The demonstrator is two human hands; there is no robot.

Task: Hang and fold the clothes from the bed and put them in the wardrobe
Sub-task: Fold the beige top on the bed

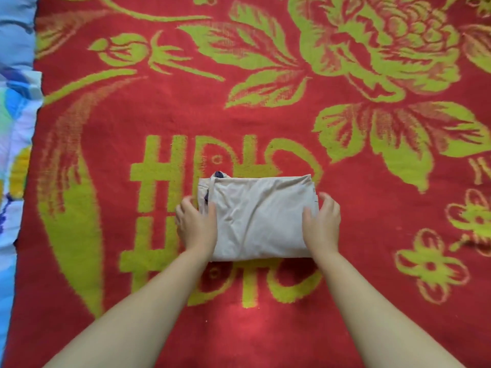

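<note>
Garment point(259, 219) folded on the blanket point(106, 128); left hand point(195, 224) and right hand point(322, 221) clasp its ends — lift level, bundle stays tight.

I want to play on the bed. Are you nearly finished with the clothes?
Partly. The beige garment already lies folded into a neat rectangle on the red blanket. The left hand and right hand grip its two ends. It is not yet in the wardrobe, which is out of view.
</note>
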